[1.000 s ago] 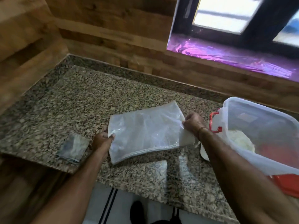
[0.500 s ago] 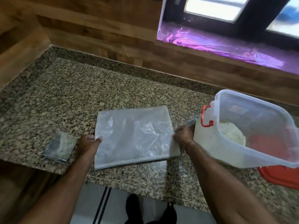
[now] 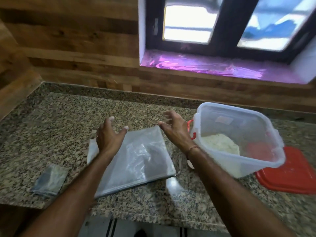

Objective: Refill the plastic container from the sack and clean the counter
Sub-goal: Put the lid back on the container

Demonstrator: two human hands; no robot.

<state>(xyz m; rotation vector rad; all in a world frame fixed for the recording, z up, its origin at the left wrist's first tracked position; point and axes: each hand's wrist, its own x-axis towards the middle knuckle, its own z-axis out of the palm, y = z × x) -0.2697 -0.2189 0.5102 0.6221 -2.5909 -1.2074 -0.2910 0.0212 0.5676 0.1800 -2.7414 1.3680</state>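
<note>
The empty translucent sack [image 3: 136,159] lies flat on the granite counter [image 3: 59,125] in front of me. My left hand [image 3: 109,135] hovers over its far left corner with fingers spread and nothing in it. Over the far right corner my right hand [image 3: 172,129] is lifted, fingers apart and empty. The clear plastic container [image 3: 239,139] with red handle clips stands open to the right, with white flour in its bottom.
A red lid [image 3: 294,171] lies on the counter behind and right of the container. At the front left edge rests a small folded grey cloth [image 3: 49,178]. A wooden wall and a window sill with purple film run along the back.
Both hands have let go of the sack's side edges and risen above its far corners with fingers spread. The sack stays flat on the counter.
</note>
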